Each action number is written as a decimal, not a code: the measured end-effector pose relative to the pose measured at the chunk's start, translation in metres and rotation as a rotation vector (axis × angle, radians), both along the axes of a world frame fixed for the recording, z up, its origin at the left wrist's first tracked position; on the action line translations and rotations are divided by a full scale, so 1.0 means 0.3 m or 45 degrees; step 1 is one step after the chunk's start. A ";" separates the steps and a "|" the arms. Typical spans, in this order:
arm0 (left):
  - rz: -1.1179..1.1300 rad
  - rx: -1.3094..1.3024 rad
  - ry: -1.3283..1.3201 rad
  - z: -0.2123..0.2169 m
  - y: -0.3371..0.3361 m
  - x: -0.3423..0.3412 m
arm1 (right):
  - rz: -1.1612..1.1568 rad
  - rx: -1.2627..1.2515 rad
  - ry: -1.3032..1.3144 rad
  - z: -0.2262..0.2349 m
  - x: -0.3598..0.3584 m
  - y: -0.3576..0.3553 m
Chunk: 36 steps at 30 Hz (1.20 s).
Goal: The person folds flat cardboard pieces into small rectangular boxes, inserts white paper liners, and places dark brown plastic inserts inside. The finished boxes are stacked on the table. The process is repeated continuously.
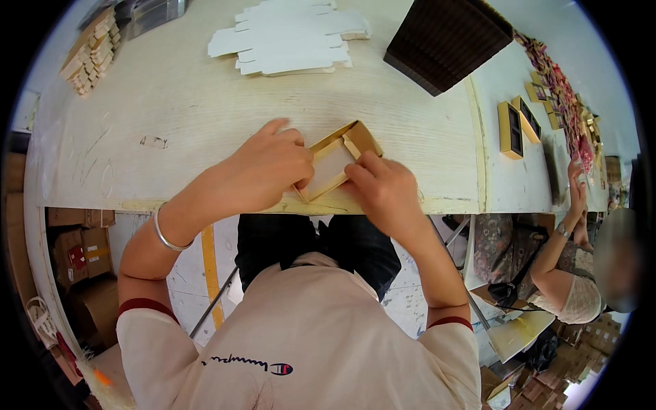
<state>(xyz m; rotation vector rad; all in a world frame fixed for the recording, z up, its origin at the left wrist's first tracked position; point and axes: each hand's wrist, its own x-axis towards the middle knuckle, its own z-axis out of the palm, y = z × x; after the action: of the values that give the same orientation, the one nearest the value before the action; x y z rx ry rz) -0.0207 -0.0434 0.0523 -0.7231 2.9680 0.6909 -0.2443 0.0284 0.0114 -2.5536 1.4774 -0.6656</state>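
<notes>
Just above the centre of the frame, at the near edge of the table [205, 102], lies a small gold box [336, 158], a shallow card tray with a pale inside, and both hands are on it. The left hand [263, 171] lies curled over the tray's left end, fingers bent down onto it with the index finger stretched out along the top; the right hand [383, 188] pinches the tray's right wall with its fingertips [362, 164], close to an upright corner flap. The tray sits right by the table's edge, so a hard push toward the body could, I think, slide it off into the lap. The card looks thin: too much pressure on the wall could crease it or tear the corner, and uneven pressing from the two hands could leave the box skewed. At the top centre lies a stack of white flat blanks [290, 37], to its right a dark brown stack [447, 41], at upper left a pile of small tan boxes [92, 51]; all are well apart. Finished gold boxes [516, 126] stand at right, near another person's arm [567, 225].
</notes>
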 end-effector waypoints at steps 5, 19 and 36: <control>0.183 -0.253 0.095 -0.016 0.103 -0.003 | -0.021 -0.040 -0.245 0.040 0.036 0.062; 0.534 -0.266 0.466 -0.100 0.087 0.034 | 0.311 0.130 0.066 0.027 -0.081 -0.048; 0.287 0.020 0.321 -0.064 -0.071 0.011 | 0.612 0.033 0.174 0.038 -0.013 -0.047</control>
<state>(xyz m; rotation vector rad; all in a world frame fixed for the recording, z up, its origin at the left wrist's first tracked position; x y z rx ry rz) -0.0175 -0.0648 0.0331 -1.0557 3.1287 0.8770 -0.2482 0.0144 0.0227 -2.8202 0.8306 -0.4044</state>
